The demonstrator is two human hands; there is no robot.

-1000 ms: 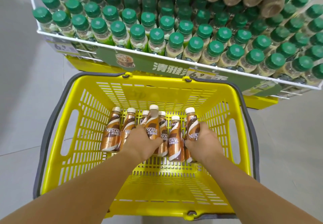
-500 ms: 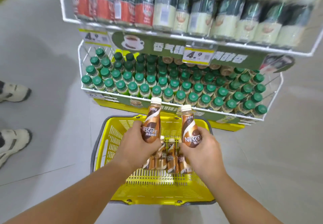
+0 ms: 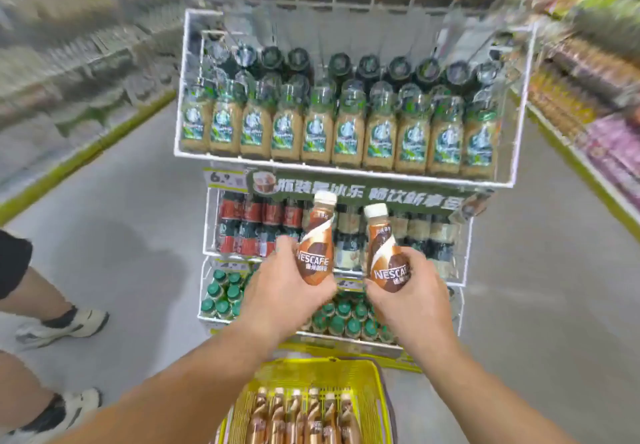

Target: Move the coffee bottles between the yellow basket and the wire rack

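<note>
My left hand grips a brown Nescafe coffee bottle with a white cap, held upright in front of the white wire rack. My right hand grips a second brown coffee bottle, tilted a little left. Both bottles are level with the rack's second tier of dark and red-labelled bottles. Below, at the frame's bottom edge, the yellow basket on the floor holds several more brown coffee bottles lying side by side.
The rack's upper tier carries beige bottles with green labels; the lowest tier holds green-capped bottles. A person's legs and white shoes stand at the left. Store shelves line both sides of the grey floor aisle.
Both hands have risen with their bottles from above the basket to the rack's second tier. The view has tilted upward, so higher tiers show and the basket has dropped to the bottom edge.
</note>
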